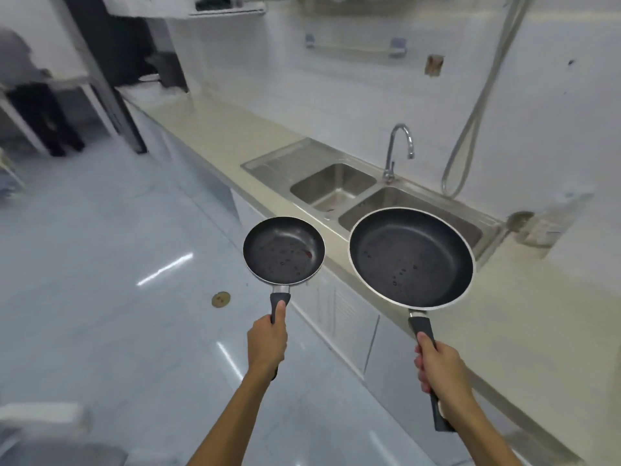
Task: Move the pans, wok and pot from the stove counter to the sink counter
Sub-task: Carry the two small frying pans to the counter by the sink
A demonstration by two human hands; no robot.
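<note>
My left hand (267,341) grips the black handle of a small black frying pan (284,251), held level in the air over the floor just in front of the counter edge. My right hand (440,366) grips the handle of a large black frying pan (411,258) with a silver rim, held over the counter's front edge and overlapping the near sink basin. Both pans are empty. The beige sink counter (215,129) runs from far left to near right. No wok or pot is in view.
A steel double sink (331,186) with a draining board and a curved tap (398,149) is set in the counter. A grey hose (484,105) hangs on the white wall. White cabinet doors (339,317) sit below. A glossy tiled floor (111,264) lies to the left.
</note>
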